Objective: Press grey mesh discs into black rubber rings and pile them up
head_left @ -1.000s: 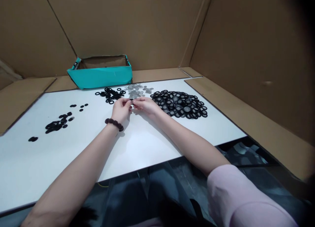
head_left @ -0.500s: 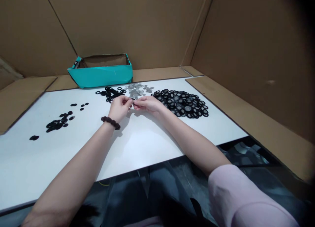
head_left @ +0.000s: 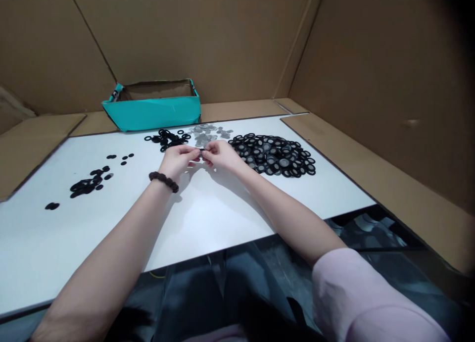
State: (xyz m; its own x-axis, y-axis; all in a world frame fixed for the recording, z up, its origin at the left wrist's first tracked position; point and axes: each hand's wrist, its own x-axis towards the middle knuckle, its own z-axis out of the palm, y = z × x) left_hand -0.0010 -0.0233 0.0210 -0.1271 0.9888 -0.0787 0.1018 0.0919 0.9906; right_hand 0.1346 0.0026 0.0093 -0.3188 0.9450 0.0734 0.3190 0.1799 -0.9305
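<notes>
My left hand (head_left: 179, 160) and my right hand (head_left: 221, 155) meet over the white table, pinching a small black ring (head_left: 201, 153) between their fingertips. Fingers cover most of the ring, so whether a disc sits in it I cannot tell. Just behind my left hand lies a pile of loose black rings (head_left: 168, 138). Beyond the fingertips are thin grey translucent discs (head_left: 205, 133). To the right of my right hand spreads a large heap of black rings with grey centres (head_left: 274, 156).
Small black discs and rings (head_left: 87, 184) are scattered at the left of the white table (head_left: 208, 223). An open turquoise box (head_left: 156, 114) stands at the back. Cardboard walls (head_left: 222, 45) enclose the far and right sides.
Both hands have turned slightly around the black ring, and the right fingers are more curled. My left wrist has shifted a little to the left. The piles look the same.
</notes>
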